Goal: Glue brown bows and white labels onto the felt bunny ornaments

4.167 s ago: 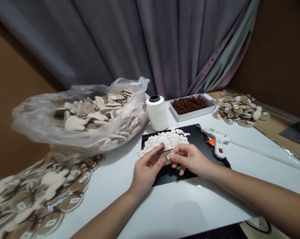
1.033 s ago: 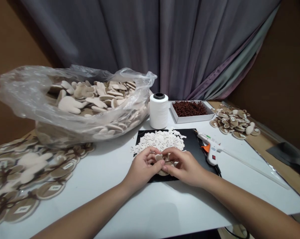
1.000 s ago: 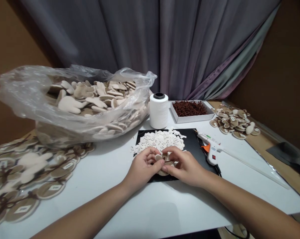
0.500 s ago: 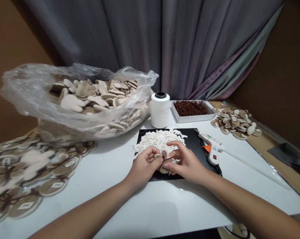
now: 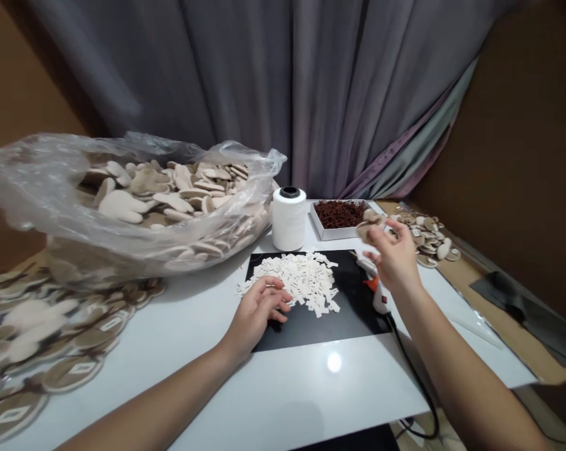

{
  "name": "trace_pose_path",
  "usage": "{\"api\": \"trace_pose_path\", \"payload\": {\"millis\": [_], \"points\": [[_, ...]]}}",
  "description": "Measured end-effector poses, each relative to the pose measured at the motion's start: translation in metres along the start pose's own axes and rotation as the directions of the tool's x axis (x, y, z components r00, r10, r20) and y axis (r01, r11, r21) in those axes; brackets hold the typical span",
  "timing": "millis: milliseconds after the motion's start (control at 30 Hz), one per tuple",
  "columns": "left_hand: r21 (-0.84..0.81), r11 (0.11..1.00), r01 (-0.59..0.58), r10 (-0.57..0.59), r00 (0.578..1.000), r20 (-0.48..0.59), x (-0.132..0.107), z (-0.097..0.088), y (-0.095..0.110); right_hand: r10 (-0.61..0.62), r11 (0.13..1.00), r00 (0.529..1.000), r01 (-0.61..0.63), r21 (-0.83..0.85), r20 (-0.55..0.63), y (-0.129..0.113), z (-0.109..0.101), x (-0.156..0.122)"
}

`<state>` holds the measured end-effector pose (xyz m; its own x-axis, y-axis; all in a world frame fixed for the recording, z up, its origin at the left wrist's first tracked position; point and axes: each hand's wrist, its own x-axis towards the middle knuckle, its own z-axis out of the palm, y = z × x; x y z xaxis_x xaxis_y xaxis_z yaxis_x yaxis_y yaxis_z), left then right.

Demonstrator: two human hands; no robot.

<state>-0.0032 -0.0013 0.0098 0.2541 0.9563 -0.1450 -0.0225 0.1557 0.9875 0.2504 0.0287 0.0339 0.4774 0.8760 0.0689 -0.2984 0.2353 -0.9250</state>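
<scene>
My right hand [image 5: 395, 254] is raised above the glue gun, its fingers closed on a small brown and cream bunny-shaped felt piece [image 5: 371, 225]. Below that hand, the white and orange glue gun [image 5: 381, 299] is partly covered by it. My left hand [image 5: 260, 307] holds nothing; its fingers are loosely curled and apart at the near left side of a pile of small white labels [image 5: 301, 279]. These labels lie on a black mat [image 5: 311, 332].
A clear plastic bag [image 5: 179, 238] of felt pieces fills the left back. Labelled pieces with brown bows [image 5: 76, 369] lie at left, more finished pieces [image 5: 428, 235] at right. A white thread cone [image 5: 289, 219] stands beside a box of brown bows [image 5: 339, 216]. A black cable [image 5: 417, 382] hangs over the edge.
My right hand has carried the felt piece up and right, away from the mat. My left hand has let go of it and opened. The view has shifted slightly right.
</scene>
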Motion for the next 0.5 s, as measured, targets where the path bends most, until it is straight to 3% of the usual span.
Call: {"api": "trace_pose_path", "payload": {"millis": [33, 67, 133, 267, 333, 400, 467, 500], "points": [[-0.001, 1.0, -0.005, 0.005, 1.0, -0.001, 0.001, -0.001, 0.0, 0.054, 0.995, 0.994, -0.046, 0.086, -0.094, -0.006, -0.007, 0.014], [-0.001, 1.0, -0.012, 0.012, 1.0, -0.002, 0.002, -0.001, -0.001, 0.167, 0.978, 0.982, -0.154, 0.141, -0.09, -0.01, -0.014, 0.024], [0.006, 1.0, -0.029, 0.029, 1.0, -0.004, 0.003, -0.002, -0.001, 0.249, 0.957, 0.967, -0.239, 0.163, -0.046, -0.013, -0.019, 0.035], [0.065, 0.995, -0.07, 0.07, 0.998, -0.007, 0.004, -0.001, -0.001, 0.235, 0.954, 0.966, -0.25, 0.168, 0.105, -0.008, -0.001, 0.015], [0.121, 0.988, -0.096, 0.097, 0.995, -0.003, 0.004, -0.002, -0.003, 0.212, 0.961, 0.946, -0.247, 0.122, 0.245, -0.008, 0.01, -0.004], [0.199, 0.969, -0.144, 0.145, 0.989, 0.009, 0.004, -0.004, -0.005, 0.176, 0.984, 0.863, -0.173, -0.051, 0.474, -0.012, 0.013, -0.021], [0.297, 0.93, -0.216, 0.217, 0.976, 0.032, 0.004, -0.007, -0.006, 0.164, 0.958, 0.732, 0.043, -0.285, 0.662, -0.017, 0.006, -0.032], [0.351, 0.898, -0.264, 0.262, 0.964, 0.053, 0.004, -0.008, -0.006, 0.178, 0.889, 0.689, 0.193, -0.414, 0.703, -0.019, -0.002, -0.035]]}}
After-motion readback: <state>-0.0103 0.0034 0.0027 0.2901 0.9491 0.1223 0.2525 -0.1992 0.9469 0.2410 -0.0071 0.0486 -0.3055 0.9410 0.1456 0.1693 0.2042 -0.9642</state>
